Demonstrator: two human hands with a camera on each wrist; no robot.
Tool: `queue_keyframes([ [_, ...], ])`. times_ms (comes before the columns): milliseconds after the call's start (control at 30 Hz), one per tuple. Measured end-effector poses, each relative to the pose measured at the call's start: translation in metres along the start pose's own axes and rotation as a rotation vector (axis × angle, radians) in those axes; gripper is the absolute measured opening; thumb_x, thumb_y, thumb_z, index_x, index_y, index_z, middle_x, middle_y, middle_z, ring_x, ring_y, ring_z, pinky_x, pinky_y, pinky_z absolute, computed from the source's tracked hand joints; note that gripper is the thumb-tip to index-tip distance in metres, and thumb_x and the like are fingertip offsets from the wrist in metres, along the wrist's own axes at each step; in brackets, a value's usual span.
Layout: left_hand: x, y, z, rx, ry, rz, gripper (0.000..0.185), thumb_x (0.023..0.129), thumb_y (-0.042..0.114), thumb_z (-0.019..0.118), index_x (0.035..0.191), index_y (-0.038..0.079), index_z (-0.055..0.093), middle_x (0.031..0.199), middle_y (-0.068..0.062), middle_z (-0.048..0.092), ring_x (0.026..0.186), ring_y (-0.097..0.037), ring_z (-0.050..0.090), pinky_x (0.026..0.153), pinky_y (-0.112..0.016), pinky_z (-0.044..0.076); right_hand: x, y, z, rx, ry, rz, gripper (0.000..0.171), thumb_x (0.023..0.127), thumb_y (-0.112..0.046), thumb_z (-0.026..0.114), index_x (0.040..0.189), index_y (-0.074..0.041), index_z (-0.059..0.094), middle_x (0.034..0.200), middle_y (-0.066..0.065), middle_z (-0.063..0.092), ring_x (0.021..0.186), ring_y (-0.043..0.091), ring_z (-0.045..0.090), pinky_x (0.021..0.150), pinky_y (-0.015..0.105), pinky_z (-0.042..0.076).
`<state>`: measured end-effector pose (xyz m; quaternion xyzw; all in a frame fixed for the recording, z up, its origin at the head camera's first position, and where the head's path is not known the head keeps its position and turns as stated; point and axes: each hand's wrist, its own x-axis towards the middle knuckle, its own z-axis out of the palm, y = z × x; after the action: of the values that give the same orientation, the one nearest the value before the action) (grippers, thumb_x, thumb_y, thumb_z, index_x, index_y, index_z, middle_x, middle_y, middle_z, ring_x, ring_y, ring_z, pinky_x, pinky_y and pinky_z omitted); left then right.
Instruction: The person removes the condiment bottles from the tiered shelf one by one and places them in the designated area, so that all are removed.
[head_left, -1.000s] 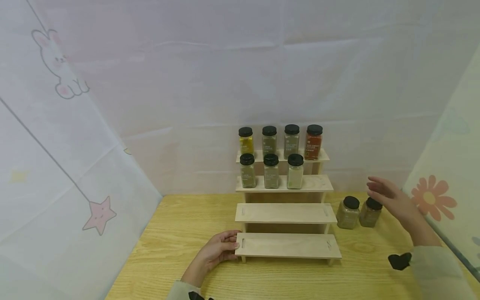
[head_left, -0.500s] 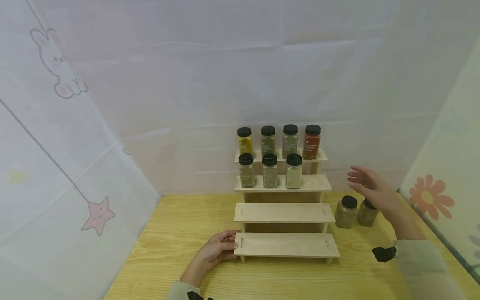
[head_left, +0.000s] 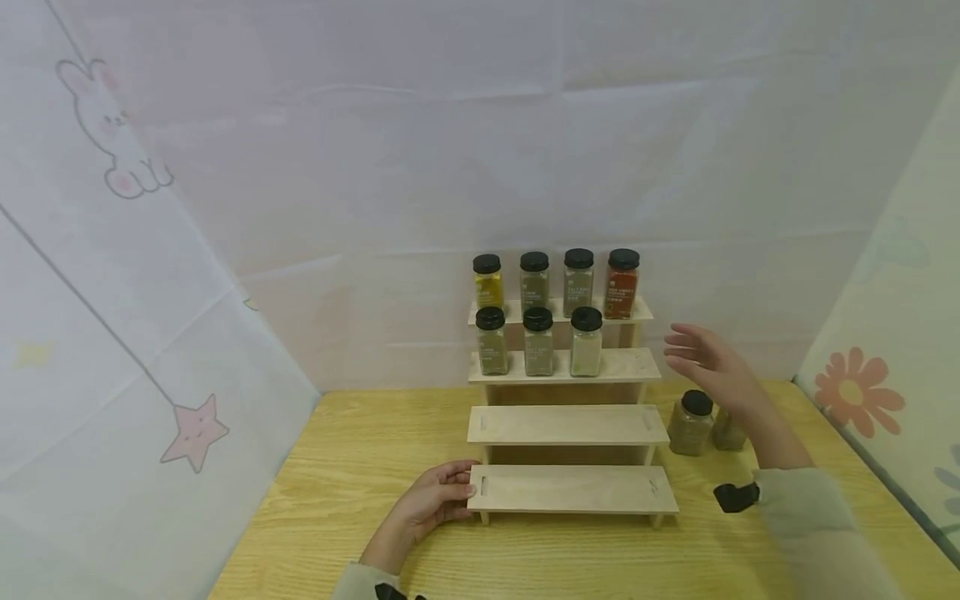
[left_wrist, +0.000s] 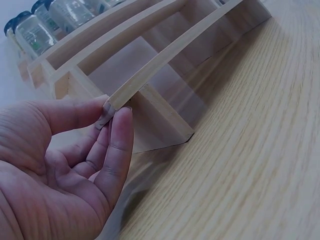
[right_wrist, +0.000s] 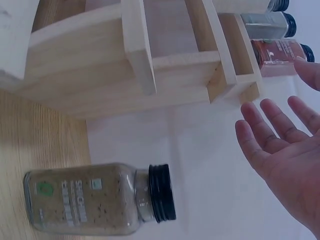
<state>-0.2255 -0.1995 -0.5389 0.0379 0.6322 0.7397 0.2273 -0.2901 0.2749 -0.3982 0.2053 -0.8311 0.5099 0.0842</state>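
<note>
Left hand (head_left: 431,507) resting on the light wooden table (head_left: 360,467), thumb and fingertips (left_wrist: 117,122) curled round the near left corner of the lowest step of the pale four-step wooden spice rack (head_left: 570,425), pinching the thin board's end. Right hand (head_left: 708,365) raised in the air, fingers straight and spread, palm turned leftward, holding nothing, just off the right end of the rack's second step from the top. Directly below that hand, on the table beside the rack's right side, two square glass spice jars: one with a black screw lid and greenish-brown contents (head_left: 692,423), and a second jar (head_left: 726,432) just behind it, largely hidden by the wrist. To the left of the right hand's fingertips, three black-lidded jars (head_left: 537,342) upright on the second step, with its right end bare. Up and to the left of the fingers, four jars on the top step, the rightmost a red-filled jar (head_left: 622,284).
</note>
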Motion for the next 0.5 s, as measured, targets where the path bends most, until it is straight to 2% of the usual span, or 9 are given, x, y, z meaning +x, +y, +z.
queue_keyframes([
  [133,0.000,0.000,0.000,0.002,-0.003,-0.003,0.065,0.094,0.004,0.068,0.150,-0.009,0.037,0.114,-0.010,0.061,0.094,-0.020,0.068,0.073,-0.029,0.061,0.006,-0.004,0.007,0.032,-0.005,-0.031,0.057,0.105,-0.019,0.057,0.154,-0.003,0.035,0.143,0.024,0.050,0.122,0.008,0.057,0.091,0.011,0.049],
  [233,0.000,0.000,-0.001,0.002,-0.002,-0.007,0.066,0.094,0.004,0.068,0.150,-0.009,0.036,0.115,-0.010,0.060,0.094,-0.020,0.068,0.072,-0.028,0.061,0.011,-0.007,0.012,0.038,-0.013,-0.038,0.058,0.105,-0.018,0.057,0.154,0.000,0.034,0.144,0.028,0.049,0.126,0.023,0.057,0.091,0.010,0.048],
  [333,0.001,0.000,-0.001,0.003,-0.002,-0.009,0.067,0.094,0.005,0.068,0.150,-0.009,0.036,0.115,-0.010,0.060,0.094,-0.020,0.068,0.072,-0.028,0.060,0.015,-0.011,0.016,0.060,-0.027,-0.007,0.061,0.104,-0.022,0.058,0.156,-0.003,0.032,0.148,0.027,0.047,0.132,0.038,0.051,0.092,0.009,0.046],
  [500,0.001,0.001,-0.001,0.008,-0.003,-0.015,0.066,0.094,0.005,0.068,0.150,-0.009,0.036,0.115,-0.011,0.061,0.094,-0.020,0.068,0.072,-0.028,0.060,0.022,-0.017,0.022,0.093,-0.039,0.047,0.064,0.103,-0.028,0.060,0.157,-0.007,0.032,0.151,0.022,0.045,0.137,0.041,0.046,0.093,0.010,0.046],
])
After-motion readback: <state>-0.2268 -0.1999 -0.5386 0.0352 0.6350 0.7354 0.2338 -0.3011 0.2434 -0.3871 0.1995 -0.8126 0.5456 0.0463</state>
